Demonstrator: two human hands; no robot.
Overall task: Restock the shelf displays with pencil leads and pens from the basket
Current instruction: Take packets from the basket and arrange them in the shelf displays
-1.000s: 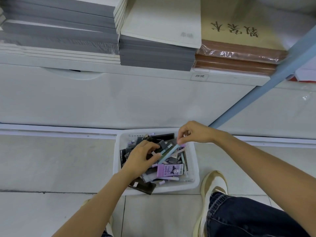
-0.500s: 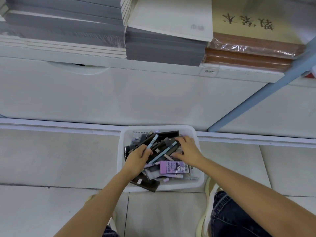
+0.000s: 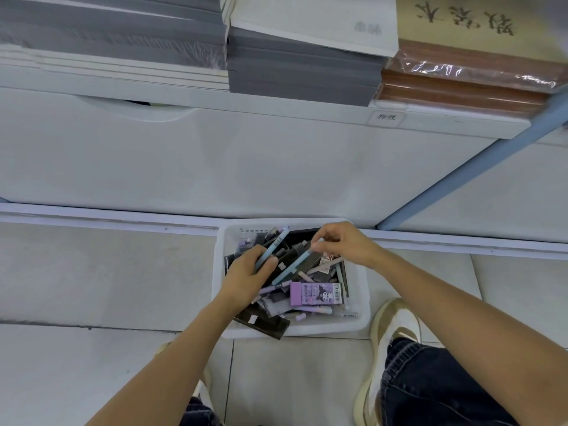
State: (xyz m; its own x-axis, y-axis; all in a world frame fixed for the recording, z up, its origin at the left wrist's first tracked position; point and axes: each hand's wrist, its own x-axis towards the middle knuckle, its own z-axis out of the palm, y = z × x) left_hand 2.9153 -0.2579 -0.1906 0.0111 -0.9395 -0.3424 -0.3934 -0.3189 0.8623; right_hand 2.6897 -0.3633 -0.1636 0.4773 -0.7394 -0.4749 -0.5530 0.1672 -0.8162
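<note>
A white basket (image 3: 362,315) sits on the floor (image 3: 107,272), its far edge against the foot of a white panel (image 3: 215,167). It is heaped with pens, dark packs and lilac sticks.

The left hand (image 3: 246,281) is over the basket's left edge, fingers curled round a pale blue pen (image 3: 276,241) whose end sticks out toward the far-left corner. It seems to hold some dark items as well, though the clutter makes that hard to tell. The right hand (image 3: 344,244) is over the far-right corner, thumb and fingertips pinching the top end of a second pen (image 3: 292,267). This one is also blue and slants down toward the basket's middle, its lower end just beside the left thumb.

A purple box (image 3: 313,293) lies flat near the basket's near edge. A black pack (image 3: 264,324) overhangs the near-left corner.

Right of the basket a shoe (image 3: 396,324) stands on the floor, with a jeans leg (image 3: 436,388) above it.

The shelf (image 3: 184,96) over the panel carries grey stacks (image 3: 301,72) and, at its right end, a brown wrapped stack (image 3: 461,84). A label (image 3: 386,117) sits on the shelf's front edge beneath them. A blue post (image 3: 461,182) slants down from the shelf's right end.
</note>
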